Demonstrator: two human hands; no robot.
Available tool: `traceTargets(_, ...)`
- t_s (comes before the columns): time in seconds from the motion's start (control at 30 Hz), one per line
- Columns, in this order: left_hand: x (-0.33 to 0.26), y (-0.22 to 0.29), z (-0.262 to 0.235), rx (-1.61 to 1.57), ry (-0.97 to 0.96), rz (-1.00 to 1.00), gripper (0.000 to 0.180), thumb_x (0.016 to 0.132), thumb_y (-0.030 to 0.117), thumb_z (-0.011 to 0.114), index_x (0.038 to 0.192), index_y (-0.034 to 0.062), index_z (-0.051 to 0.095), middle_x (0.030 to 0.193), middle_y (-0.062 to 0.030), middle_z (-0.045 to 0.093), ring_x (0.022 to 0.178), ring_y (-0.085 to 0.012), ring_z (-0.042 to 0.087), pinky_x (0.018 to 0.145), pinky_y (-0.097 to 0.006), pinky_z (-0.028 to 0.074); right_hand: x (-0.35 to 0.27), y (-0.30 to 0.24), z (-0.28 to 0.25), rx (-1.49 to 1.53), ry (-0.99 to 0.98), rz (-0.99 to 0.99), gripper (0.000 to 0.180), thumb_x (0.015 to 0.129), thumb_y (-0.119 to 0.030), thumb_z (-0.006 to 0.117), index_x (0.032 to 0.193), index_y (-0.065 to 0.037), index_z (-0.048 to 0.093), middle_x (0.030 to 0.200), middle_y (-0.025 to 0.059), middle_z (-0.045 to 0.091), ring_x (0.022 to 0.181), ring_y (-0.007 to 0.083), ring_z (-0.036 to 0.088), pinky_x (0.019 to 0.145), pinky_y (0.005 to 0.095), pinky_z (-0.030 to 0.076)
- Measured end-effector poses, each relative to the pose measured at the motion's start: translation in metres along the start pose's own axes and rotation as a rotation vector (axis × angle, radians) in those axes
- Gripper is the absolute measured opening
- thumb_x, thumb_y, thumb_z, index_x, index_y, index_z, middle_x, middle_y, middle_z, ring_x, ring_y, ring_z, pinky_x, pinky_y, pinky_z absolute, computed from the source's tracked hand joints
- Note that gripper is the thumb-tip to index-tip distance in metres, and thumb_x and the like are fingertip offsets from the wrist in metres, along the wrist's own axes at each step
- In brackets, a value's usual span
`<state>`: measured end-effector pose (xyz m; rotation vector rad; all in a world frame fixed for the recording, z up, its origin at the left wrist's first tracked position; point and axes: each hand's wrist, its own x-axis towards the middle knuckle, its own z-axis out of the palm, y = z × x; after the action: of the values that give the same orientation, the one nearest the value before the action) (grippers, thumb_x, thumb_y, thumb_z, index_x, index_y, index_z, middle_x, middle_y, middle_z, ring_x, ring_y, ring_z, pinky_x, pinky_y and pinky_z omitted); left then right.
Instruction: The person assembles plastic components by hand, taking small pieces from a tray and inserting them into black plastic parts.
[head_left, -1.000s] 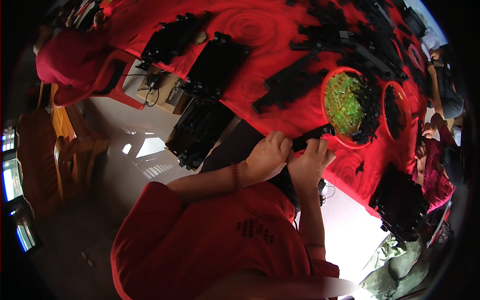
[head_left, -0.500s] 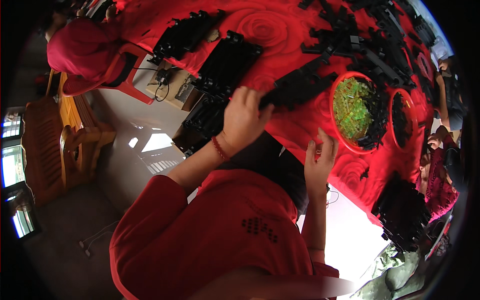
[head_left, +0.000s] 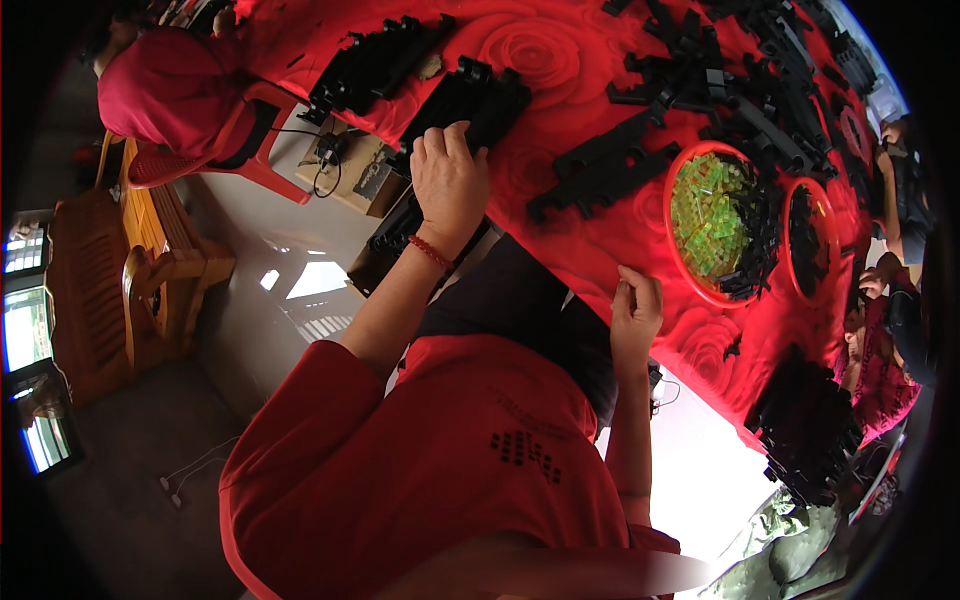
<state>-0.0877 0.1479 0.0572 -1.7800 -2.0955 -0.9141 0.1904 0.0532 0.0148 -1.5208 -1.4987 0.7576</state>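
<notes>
While the left hand point(head_left: 450, 185) is at the stack of black parts point(head_left: 490, 100) on the tabletop point(head_left: 575, 245), its grip indeterminable, the right hand point(head_left: 636, 315), grip loosely spread, hangs near the red-rimmed bowl point(head_left: 671, 215).

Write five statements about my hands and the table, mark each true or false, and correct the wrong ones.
1. The left hand is at a stack of black parts. True.
2. The bracelet is on the right wrist. False: it is on the left wrist.
3. One red-rimmed bowl holds both yellow-green pieces and black pieces. True.
4. The right hand is dipped into that bowl. False: it is apart from the bowl, over the near edge of the table.
5. The tablecloth is plain blue. False: it is red with a rose pattern.
</notes>
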Motion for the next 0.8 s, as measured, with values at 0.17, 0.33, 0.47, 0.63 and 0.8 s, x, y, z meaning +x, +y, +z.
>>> traceTargets(0.17,0.001,-0.007,0.004,0.021,-0.035,-0.040,0.044,0.077,0.017,0.076,0.116,0.0085,0.058,0.106,-0.0141,0.056,0.102,-0.0353,0.053,0.091,-0.043,0.044,0.001,-0.005,0.002,-0.037,0.041,-0.085,0.023,0.086,0.007,0.057,0.105,-0.001,0.068,0.093,0.0134,0.064,0.083,0.0269,0.063,0.073,0.0344,0.050)
traceTargets(0.33,0.002,-0.011,0.004,0.078,-0.025,-0.027,0.048,0.078,0.016,0.075,0.121,0.0091,0.057,0.112,-0.0136,0.057,0.109,-0.0341,0.052,0.097,-0.043,0.041,0.004,0.001,0.004,-0.091,0.066,-0.141,0.021,0.088,0.006,0.059,0.104,-0.003,0.069,0.089,0.0083,0.062,0.073,0.0168,0.058,0.064,0.0278,0.046)
traceTargets(0.47,0.004,0.003,0.004,-0.018,0.010,0.067,0.046,0.079,0.014,0.074,0.122,0.0091,0.057,0.111,-0.0123,0.058,0.107,-0.0339,0.052,0.095,-0.043,0.041,0.004,-0.001,0.003,-0.088,0.074,-0.121,0.020,0.088,0.005,0.059,0.105,-0.003,0.068,0.089,0.0086,0.062,0.074,0.0171,0.058,0.066,0.0275,0.047)
traceTargets(0.63,-0.004,0.048,0.026,-0.261,-0.171,0.258,0.044,0.080,0.017,0.075,0.118,0.0021,0.058,0.107,-0.0148,0.062,0.098,-0.0344,0.058,0.088,-0.043,0.047,0.003,-0.002,0.002,-0.093,0.083,-0.129,0.020,0.088,0.004,0.059,0.105,-0.003,0.068,0.089,0.0089,0.061,0.076,0.0174,0.059,0.068,0.0276,0.047)
traceTargets(0.8,-0.012,0.082,0.064,-0.247,-0.218,0.314,0.055,0.086,0.029,0.070,0.129,-0.0030,0.054,0.113,-0.0198,0.063,0.100,-0.0364,0.061,0.088,-0.045,0.049,0.000,-0.006,0.000,-0.050,0.053,-0.045,0.021,0.086,0.004,0.059,0.104,-0.004,0.068,0.090,0.0134,0.063,0.081,0.0284,0.062,0.072,0.0362,0.051)
